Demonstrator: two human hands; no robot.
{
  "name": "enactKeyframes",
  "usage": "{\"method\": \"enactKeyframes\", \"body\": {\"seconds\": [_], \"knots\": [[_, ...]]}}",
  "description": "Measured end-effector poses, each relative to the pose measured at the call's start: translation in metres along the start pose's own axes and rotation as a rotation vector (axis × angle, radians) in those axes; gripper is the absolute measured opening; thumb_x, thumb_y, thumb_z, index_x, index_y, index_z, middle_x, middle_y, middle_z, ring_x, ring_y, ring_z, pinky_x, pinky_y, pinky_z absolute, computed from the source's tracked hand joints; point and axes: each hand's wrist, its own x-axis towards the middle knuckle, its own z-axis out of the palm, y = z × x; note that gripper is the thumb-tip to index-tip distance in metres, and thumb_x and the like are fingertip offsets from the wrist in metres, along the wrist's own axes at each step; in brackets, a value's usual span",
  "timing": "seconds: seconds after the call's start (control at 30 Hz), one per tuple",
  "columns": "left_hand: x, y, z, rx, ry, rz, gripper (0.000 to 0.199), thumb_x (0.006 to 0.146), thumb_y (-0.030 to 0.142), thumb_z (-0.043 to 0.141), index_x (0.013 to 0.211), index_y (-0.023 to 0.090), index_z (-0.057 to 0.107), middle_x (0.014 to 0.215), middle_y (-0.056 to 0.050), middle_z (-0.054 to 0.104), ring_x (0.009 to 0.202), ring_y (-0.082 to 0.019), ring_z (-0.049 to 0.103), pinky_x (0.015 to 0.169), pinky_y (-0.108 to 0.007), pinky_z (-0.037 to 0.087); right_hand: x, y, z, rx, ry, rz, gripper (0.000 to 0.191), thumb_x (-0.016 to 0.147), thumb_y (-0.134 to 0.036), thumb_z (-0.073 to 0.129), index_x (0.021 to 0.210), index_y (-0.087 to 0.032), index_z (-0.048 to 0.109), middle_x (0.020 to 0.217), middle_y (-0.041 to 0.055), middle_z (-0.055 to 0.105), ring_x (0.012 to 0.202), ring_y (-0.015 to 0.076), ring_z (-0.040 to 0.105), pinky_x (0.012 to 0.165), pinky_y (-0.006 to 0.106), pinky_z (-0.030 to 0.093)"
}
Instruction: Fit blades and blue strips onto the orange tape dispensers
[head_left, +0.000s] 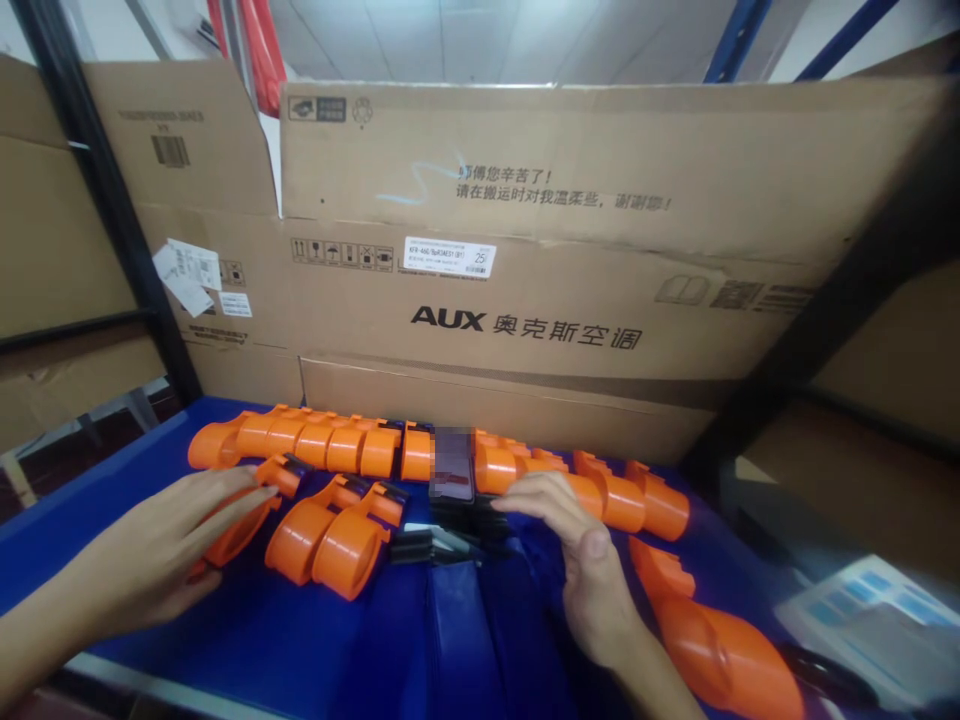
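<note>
My left hand [176, 535] wraps round an orange ring-shaped part [240, 535] at the left of the blue surface [225, 640]. Two more orange parts [349, 550] lie just right of it. My right hand [574, 560] is raised over the right middle, its fingers bent and pointing at a stack of black pieces [487, 520]; whether its fingertips touch them is unclear. A phone-like dark object [454, 470] leans upright behind that stack, partly pixelated. Dark blue straps or cloth [465, 620] run from the black pieces towards me.
Along the back stands a row of orange parts [315, 445], continuing to the right [622, 500]. Larger orange pieces [727, 650] lie at the front right, near a blue and white box [877, 620]. An AUX cardboard sheet [525, 270] forms the back wall, between black posts [817, 310].
</note>
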Motion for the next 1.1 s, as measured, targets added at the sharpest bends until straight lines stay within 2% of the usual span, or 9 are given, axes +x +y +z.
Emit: {"method": "enactKeyframes", "body": {"seconds": [0.1, 0.23, 0.37, 0.5, 0.57, 0.67, 0.83, 0.97, 1.1], "knots": [[-0.003, -0.004, 0.013, 0.012, -0.190, 0.057, 0.087, 0.072, 0.009, 0.062, 0.152, 0.038, 0.045, 0.149, -0.004, 0.058, 0.132, -0.039, 0.056, 0.110, -0.057, 0.046, 0.001, 0.001, -0.002, -0.006, 0.010, -0.003, 0.071, 0.105, -0.061, 0.010, 0.113, -0.029, 0.073, 0.105, 0.0072, 0.067, 0.103, 0.0286, 0.058, 0.092, 0.047, 0.044], [0.001, 0.003, 0.021, -0.025, -0.236, 0.055, 0.092, 0.072, 0.008, 0.061, 0.156, 0.037, 0.039, 0.154, -0.005, 0.054, 0.136, -0.038, 0.053, 0.114, -0.058, 0.041, 0.001, 0.002, -0.003, -0.002, 0.011, 0.003, 0.071, 0.105, -0.062, 0.010, 0.112, -0.029, 0.073, 0.104, 0.0074, 0.067, 0.102, 0.0286, 0.058, 0.091, 0.047, 0.044], [-0.001, 0.007, 0.011, -0.066, -0.280, 0.004, 0.096, 0.072, 0.009, 0.061, 0.159, 0.038, 0.031, 0.158, -0.005, 0.049, 0.139, -0.039, 0.050, 0.116, -0.058, 0.039, 0.000, 0.002, -0.004, 0.004, 0.003, 0.001, 0.071, 0.105, -0.062, 0.011, 0.113, -0.029, 0.074, 0.104, 0.0076, 0.067, 0.102, 0.0285, 0.058, 0.090, 0.047, 0.045], [0.002, -0.005, -0.002, -0.151, -0.336, 0.051, 0.095, 0.079, 0.022, 0.066, 0.161, 0.043, 0.023, 0.162, -0.001, 0.044, 0.141, -0.042, 0.047, 0.115, -0.059, 0.038, -0.002, 0.002, -0.004, 0.019, 0.010, -0.007, 0.073, 0.105, -0.063, 0.010, 0.114, -0.029, 0.074, 0.104, 0.0073, 0.067, 0.102, 0.0282, 0.058, 0.091, 0.047, 0.044], [0.020, -0.010, -0.001, -0.186, -0.296, 0.017, 0.082, 0.087, 0.031, 0.063, 0.160, 0.043, 0.026, 0.162, 0.000, 0.044, 0.141, -0.042, 0.046, 0.116, -0.058, 0.037, -0.001, 0.002, -0.004, 0.017, 0.013, -0.007, 0.074, 0.105, -0.063, 0.009, 0.113, -0.029, 0.074, 0.104, 0.0073, 0.067, 0.102, 0.0282, 0.058, 0.092, 0.047, 0.043], [0.067, -0.010, 0.015, -0.144, -0.202, -0.057, 0.068, 0.093, 0.038, 0.056, 0.158, 0.035, 0.034, 0.162, -0.003, 0.045, 0.144, -0.039, 0.043, 0.120, -0.056, 0.030, 0.000, 0.003, -0.004, 0.007, 0.009, -0.002, 0.075, 0.105, -0.062, 0.008, 0.111, -0.028, 0.075, 0.103, 0.0073, 0.068, 0.100, 0.0280, 0.058, 0.091, 0.047, 0.043], [0.138, -0.009, 0.058, -0.100, -0.350, -0.061, 0.072, 0.084, 0.030, 0.059, 0.154, 0.018, 0.043, 0.150, -0.015, 0.056, 0.135, -0.037, 0.052, 0.116, -0.050, 0.035, 0.003, 0.002, -0.004, -0.077, 0.010, -0.005, 0.074, 0.104, -0.064, 0.011, 0.105, -0.027, 0.075, 0.098, 0.0072, 0.069, 0.097, 0.0278, 0.058, 0.089, 0.048, 0.044], [0.155, -0.014, 0.083, -0.104, -0.383, -0.047, 0.074, 0.072, 0.021, 0.064, 0.146, 0.017, 0.053, 0.135, -0.016, 0.066, 0.122, -0.040, 0.061, 0.104, -0.050, 0.044, 0.004, -0.001, -0.006, -0.135, 0.002, 0.003, 0.075, 0.103, -0.066, 0.011, 0.104, -0.027, 0.076, 0.097, 0.0073, 0.070, 0.097, 0.0283, 0.059, 0.090, 0.049, 0.045], [0.156, -0.015, 0.089, -0.113, -0.314, -0.039, 0.066, 0.070, 0.020, 0.068, 0.136, 0.021, 0.062, 0.123, -0.013, 0.073, 0.109, -0.038, 0.068, 0.095, -0.049, 0.049, 0.004, -0.001, -0.008, -0.141, 0.004, 0.013, 0.075, 0.103, -0.066, 0.012, 0.103, -0.027, 0.076, 0.096, 0.0074, 0.070, 0.096, 0.0282, 0.059, 0.089, 0.049, 0.046]]}}
